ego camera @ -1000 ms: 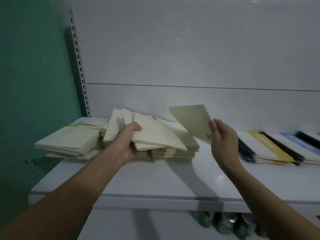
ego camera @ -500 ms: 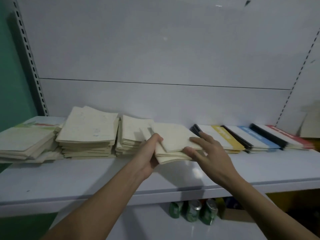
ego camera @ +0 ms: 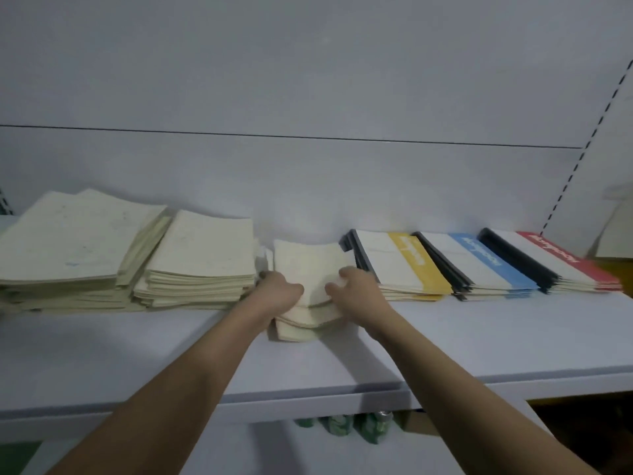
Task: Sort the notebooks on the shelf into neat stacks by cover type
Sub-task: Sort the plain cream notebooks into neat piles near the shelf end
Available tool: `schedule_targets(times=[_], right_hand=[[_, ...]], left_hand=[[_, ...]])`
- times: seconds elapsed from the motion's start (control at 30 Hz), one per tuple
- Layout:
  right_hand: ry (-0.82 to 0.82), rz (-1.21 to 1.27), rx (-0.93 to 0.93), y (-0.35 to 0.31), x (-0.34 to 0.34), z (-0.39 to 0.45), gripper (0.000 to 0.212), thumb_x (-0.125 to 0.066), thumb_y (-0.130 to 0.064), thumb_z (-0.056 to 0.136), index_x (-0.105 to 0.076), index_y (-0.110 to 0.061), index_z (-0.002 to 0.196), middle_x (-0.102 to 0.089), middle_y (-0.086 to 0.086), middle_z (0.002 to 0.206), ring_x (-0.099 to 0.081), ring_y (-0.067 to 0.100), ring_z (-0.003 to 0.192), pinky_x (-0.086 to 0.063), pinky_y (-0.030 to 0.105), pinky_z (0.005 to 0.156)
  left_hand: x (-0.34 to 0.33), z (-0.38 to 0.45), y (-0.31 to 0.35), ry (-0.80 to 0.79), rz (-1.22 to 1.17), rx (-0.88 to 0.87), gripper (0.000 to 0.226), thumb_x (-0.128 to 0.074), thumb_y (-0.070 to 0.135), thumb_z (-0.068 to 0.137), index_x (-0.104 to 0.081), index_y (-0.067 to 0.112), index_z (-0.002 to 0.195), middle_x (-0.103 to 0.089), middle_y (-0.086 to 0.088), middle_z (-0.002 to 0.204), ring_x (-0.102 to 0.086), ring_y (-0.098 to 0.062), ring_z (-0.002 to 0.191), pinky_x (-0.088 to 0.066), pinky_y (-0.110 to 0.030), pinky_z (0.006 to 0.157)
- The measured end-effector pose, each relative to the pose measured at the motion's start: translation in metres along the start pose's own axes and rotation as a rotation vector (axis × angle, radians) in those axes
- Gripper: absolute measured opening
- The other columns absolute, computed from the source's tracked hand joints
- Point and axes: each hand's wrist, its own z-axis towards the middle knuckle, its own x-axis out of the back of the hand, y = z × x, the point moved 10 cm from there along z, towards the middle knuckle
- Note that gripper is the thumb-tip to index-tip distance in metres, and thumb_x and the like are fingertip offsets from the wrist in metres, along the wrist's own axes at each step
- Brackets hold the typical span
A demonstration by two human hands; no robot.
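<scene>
Both hands on a small cream notebook stack (ego camera: 310,289) mid-shelf (ego camera: 479,341), left hand (ego camera: 279,293) gripping its left edge, right hand (ego camera: 354,289) curled over the top, yellow-banded notebooks (ego camera: 404,265) just beside

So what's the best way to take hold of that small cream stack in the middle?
Judging by its pose, by the two short sides: the small cream stack lies flat between taller neighbours, front corners overhanging unevenly. Left hand and right hand already flank it, so a two-sided grip from the front seems best.
</scene>
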Motion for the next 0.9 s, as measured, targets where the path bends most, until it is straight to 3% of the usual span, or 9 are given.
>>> schedule_targets(times=[0.07,0.1,0.2,0.3,0.43,0.57,0.67,0.8,0.9], right_hand=[[-0.077,-0.179,0.004,-0.001,-0.014,0.010,0.035,-0.051,-0.025,0.094,-0.045,-0.004,0.121,-0.036,0.016,0.129,-0.053,0.036,0.106,-0.039,0.032,0.080],[-0.075,-0.228,0.012,-0.002,-0.016,0.017,0.034,-0.051,-0.024,0.094,-0.044,-0.003,0.120,-0.035,0.018,0.130,-0.053,0.038,0.104,-0.038,0.032,0.079],[0.012,-0.346,0.074,-0.014,-0.021,0.033,0.037,-0.051,-0.025,0.093,-0.044,-0.001,0.121,-0.038,0.022,0.129,-0.045,0.038,0.113,-0.037,0.036,0.088],[0.126,-0.425,0.115,-0.020,-0.023,0.039,0.040,-0.051,-0.033,0.093,-0.047,-0.004,0.119,-0.041,0.019,0.125,-0.041,0.035,0.114,-0.037,0.037,0.085],[0.096,-0.423,0.193,-0.012,-0.022,0.037,0.037,-0.042,-0.040,0.097,-0.046,-0.008,0.116,-0.039,0.017,0.126,-0.039,0.033,0.115,-0.030,0.035,0.076],[0.070,-0.406,0.256,-0.022,-0.019,0.032,0.040,-0.039,-0.041,0.097,-0.043,-0.013,0.125,-0.012,0.015,0.155,-0.031,0.036,0.127,-0.036,0.042,0.089],[0.046,-0.396,0.237,-0.021,-0.020,0.032,0.042,-0.037,-0.042,0.098,-0.040,-0.016,0.132,-0.006,0.012,0.159,-0.031,0.035,0.130,-0.036,0.042,0.094],[0.033,-0.476,0.246,-0.017,-0.028,0.034,0.038,-0.036,-0.040,0.098,-0.042,-0.017,0.127,-0.022,0.013,0.152,-0.034,0.033,0.126,-0.036,0.040,0.093],[0.081,-0.491,0.289,-0.019,-0.029,0.037,0.030,-0.035,-0.040,0.095,-0.046,-0.018,0.113,-0.043,0.006,0.125,-0.040,0.028,0.114,-0.037,0.038,0.085]], left_hand=[[-0.003,0.004,0.009,0.057,0.163,-0.009,0.091,-0.054,0.034,0.088,0.001,-0.005,0.151,-0.022,-0.023,0.154,-0.031,-0.039,0.138,-0.033,-0.043,0.110],[0.001,0.006,0.019,0.111,0.206,-0.031,0.088,-0.053,0.032,0.091,0.000,-0.005,0.150,-0.020,-0.024,0.154,-0.028,-0.039,0.138,-0.032,-0.042,0.110],[0.014,0.017,0.043,0.314,0.329,-0.094,0.067,-0.050,0.028,0.090,-0.027,-0.008,0.141,-0.032,-0.025,0.142,-0.034,-0.039,0.131,-0.032,-0.041,0.105],[0.014,0.028,0.050,0.439,0.433,-0.156,0.050,-0.046,0.027,0.090,-0.047,-0.010,0.125,-0.045,-0.027,0.128,-0.042,-0.040,0.120,-0.034,-0.041,0.099],[0.010,0.040,0.039,0.394,0.495,-0.168,0.048,-0.043,0.033,0.096,-0.049,-0.006,0.123,-0.048,-0.029,0.127,-0.044,-0.040,0.121,-0.034,-0.038,0.100],[0.011,0.039,0.044,0.382,0.421,-0.204,0.067,-0.046,0.042,0.095,-0.027,0.003,0.146,-0.034,-0.028,0.140,-0.038,-0.043,0.128,-0.033,-0.042,0.104],[0.009,0.032,0.046,0.388,0.368,-0.235,0.071,-0.048,0.042,0.094,-0.019,0.012,0.151,-0.031,-0.024,0.140,-0.039,-0.041,0.128,-0.034,-0.043,0.104],[0.011,0.033,0.044,0.341,0.236,-0.266,0.059,-0.049,0.042,0.093,-0.031,0.016,0.143,-0.043,-0.018,0.135,-0.042,-0.035,0.127,-0.036,-0.042,0.104],[0.016,0.032,0.048,0.347,0.190,-0.265,0.060,-0.046,0.041,0.095,-0.028,0.019,0.147,-0.039,-0.012,0.147,-0.036,-0.029,0.135,-0.030,-0.037,0.108]])
